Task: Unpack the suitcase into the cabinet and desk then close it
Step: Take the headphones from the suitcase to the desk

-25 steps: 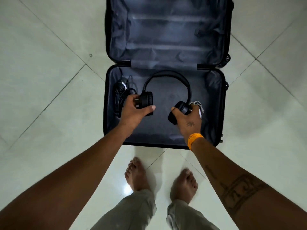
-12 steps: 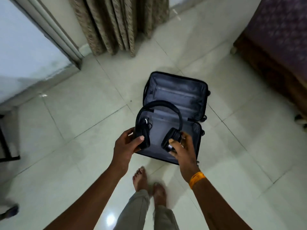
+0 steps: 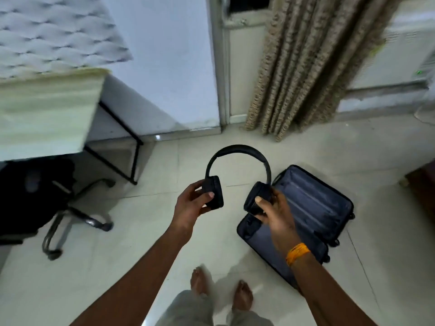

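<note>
Black over-ear headphones (image 3: 236, 175) held up in the air, band arched upward, 1 earcup gripped by the left hand (image 3: 191, 204), the other by the right hand (image 3: 274, 208). Dark suitcase (image 3: 313, 208) lies open flat on the floor tiles, both halves showing bluish lining, to the right below the headphones. Pale desk (image 3: 47, 109) top at far left.
</note>
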